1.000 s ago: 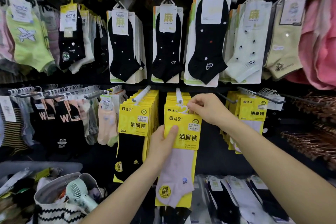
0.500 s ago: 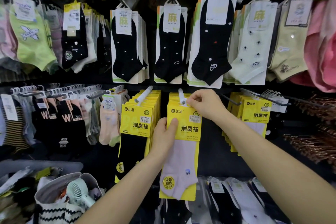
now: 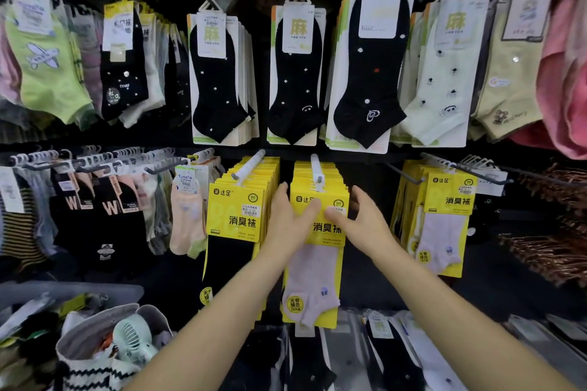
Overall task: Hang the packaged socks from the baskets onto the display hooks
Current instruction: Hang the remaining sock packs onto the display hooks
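Yellow card is what both hands meet: the left hand lies flat along the left edge of the front sock pack, fingers straight and pointing up, thumb laid across the printed face. The right hand mirrors it on the right edge, thumb on the card and fingers spread loosely beside it. Neither hand clutches anything; both are released and simply pressing. The pack, with its pale lilac sock, hangs directly beneath the white hook, whose tip pokes out through the hole at the top of the card. I judge the hanging itself done, with the hands set on either side to square the pack against those behind it and push it back along the hook. Just left of the hook, a second white prong carries a thick row of the same yellow packs with black socks, and well to the right of the hook hangs another batch of lilac ones. Like goes with like, which would explain why this pack belongs here. Above the hook hang black dotted socks on white cards. Far below and left of the hook, a striped bag holds a mint handheld fan among loose stock; whether a basket stands there I cannot tell.
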